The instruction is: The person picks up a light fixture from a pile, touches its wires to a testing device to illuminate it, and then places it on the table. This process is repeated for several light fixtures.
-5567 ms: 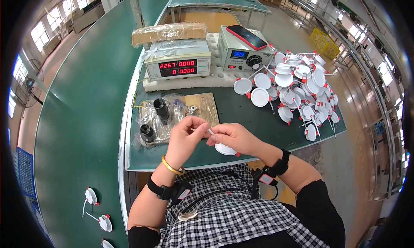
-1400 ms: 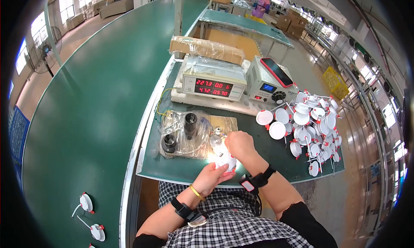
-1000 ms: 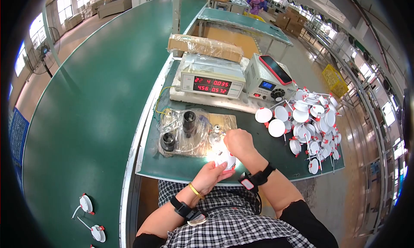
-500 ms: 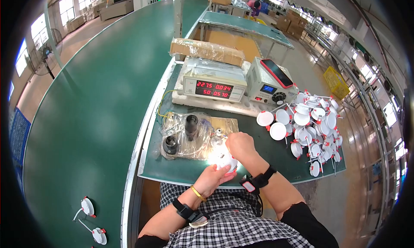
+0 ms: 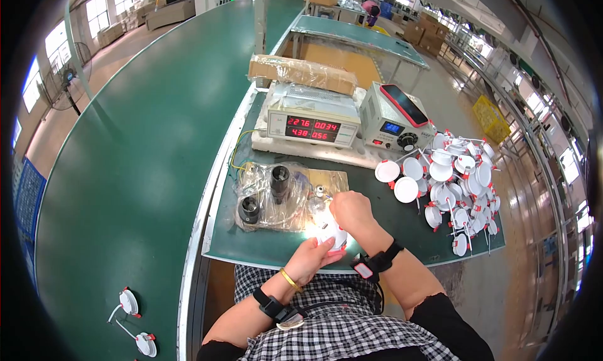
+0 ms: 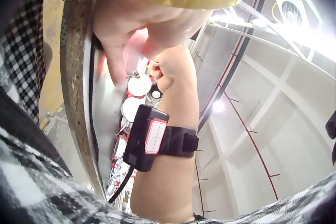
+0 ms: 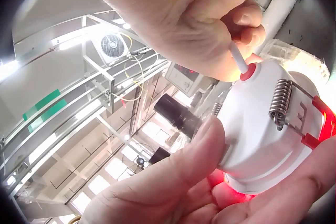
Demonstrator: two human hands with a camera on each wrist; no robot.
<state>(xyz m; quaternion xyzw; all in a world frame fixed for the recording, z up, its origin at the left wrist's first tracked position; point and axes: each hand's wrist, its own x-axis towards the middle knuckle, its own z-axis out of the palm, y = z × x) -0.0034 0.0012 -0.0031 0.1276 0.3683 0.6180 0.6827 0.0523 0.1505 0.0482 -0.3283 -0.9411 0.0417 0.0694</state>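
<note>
My left hand (image 5: 309,259) holds a lit, white recessed downlight (image 5: 336,238) above the table's front edge. In the right wrist view, thumb and fingers lie round its housing (image 7: 262,119), which has a coil spring (image 7: 281,100) and red-tipped clips. A white cord (image 7: 239,58) runs from its red grommet into my curled right hand (image 5: 352,211). That hand sits at the right front corner of a plastic-wrapped board (image 5: 295,219); the cord's end is hidden. Black sockets (image 5: 280,184) stand on the board, beside a small metal fitting (image 5: 320,191).
Behind the board, a meter (image 5: 313,130) with red digits and a dial-fronted power unit (image 5: 392,125) stand on white foam. A phone (image 5: 404,105) lies on the unit. Many downlights (image 5: 461,172) are piled at the right; several (image 5: 129,302) lie on the green surface at left.
Since the oldest frame, my hands have parted from the cord; the left lifted the downlight, now lit, and the right moved to the board. Meter readings rose from zero. Lately only digits flicker.
</note>
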